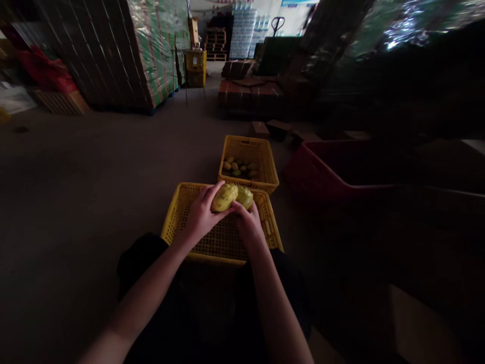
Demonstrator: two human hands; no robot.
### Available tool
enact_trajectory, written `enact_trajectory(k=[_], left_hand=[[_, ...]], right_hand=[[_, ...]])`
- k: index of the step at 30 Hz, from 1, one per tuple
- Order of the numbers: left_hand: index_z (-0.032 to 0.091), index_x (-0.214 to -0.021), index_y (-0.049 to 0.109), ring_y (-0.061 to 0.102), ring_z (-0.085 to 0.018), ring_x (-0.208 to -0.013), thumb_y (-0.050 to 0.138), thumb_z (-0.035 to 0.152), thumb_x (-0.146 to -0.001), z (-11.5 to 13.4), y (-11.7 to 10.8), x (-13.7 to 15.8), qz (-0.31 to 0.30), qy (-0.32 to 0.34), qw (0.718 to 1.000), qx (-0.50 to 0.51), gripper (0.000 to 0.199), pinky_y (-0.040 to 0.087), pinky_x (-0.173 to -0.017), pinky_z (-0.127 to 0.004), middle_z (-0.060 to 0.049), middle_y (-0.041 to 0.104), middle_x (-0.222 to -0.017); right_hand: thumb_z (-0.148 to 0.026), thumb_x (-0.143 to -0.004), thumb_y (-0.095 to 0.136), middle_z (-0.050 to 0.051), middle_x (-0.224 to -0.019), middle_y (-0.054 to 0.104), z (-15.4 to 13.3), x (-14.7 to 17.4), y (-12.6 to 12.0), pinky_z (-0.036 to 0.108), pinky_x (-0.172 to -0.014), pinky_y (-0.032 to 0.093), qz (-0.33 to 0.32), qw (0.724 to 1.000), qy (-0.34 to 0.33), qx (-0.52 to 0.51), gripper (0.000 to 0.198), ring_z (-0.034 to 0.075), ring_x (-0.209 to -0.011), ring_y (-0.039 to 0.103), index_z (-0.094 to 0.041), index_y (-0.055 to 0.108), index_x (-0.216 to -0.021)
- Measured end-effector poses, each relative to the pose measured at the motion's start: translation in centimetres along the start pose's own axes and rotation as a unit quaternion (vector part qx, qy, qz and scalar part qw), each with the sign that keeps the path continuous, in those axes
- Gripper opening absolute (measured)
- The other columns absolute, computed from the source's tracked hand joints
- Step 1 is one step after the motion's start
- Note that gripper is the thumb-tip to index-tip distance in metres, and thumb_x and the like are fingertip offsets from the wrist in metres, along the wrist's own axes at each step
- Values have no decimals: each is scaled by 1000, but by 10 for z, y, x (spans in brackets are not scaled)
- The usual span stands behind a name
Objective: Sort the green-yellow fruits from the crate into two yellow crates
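My left hand (202, 215) is closed around a knobbly yellow fruit that looks like a yellow dragon fruit (224, 197). A second, greener dragon fruit (245, 198) is gripped in my right hand (248, 220), close beside the first. Both fruits are held above a yellow plastic crate (172, 215) with a perforated bottom, which stands between my knees. Behind it, a second yellow crate (272, 169) holds several yellow-green fruits (238, 167) on its floor.
A red plastic bin (322, 177) stands on the right in shadow. Cardboard boxes (259, 130) lie on the floor beyond the crates. Wrapped stacks of cartons (159, 55) rise at the left. Farther back are a yellow box (195, 68), wooden pallets (215, 43) and stacked bottles (243, 33).
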State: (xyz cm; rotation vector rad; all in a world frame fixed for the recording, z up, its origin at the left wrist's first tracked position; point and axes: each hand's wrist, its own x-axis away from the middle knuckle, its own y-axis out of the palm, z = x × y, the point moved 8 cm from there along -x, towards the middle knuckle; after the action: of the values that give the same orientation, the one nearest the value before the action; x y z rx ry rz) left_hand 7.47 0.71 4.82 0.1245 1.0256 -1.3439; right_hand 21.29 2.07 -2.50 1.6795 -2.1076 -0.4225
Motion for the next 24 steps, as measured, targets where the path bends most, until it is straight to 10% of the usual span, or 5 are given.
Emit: enact_trajectory(k=[7, 24], left_hand=[[29, -136, 45, 58, -25, -111, 71, 31, -79, 1, 0, 0, -3, 19, 1000, -11, 62, 48, -98, -40, -9, 61, -119], [25, -116, 57, 62, -23, -105, 78, 37, -69, -27, 9, 2, -13, -172, 971, 167, 53, 50, -91, -37, -9, 65, -116]], right_hand=[[-30, -57, 82, -1, -88, 68, -1, 1, 2, 31, -78, 52, -3, 1000, 10, -3, 40, 16, -80, 63, -23, 61, -90], [-24, -59, 78, -3, -83, 68, -1, 2, -1, 28, -72, 52, 12, 999, 18, -31, 34, 15, -79, 64, -24, 62, -88]])
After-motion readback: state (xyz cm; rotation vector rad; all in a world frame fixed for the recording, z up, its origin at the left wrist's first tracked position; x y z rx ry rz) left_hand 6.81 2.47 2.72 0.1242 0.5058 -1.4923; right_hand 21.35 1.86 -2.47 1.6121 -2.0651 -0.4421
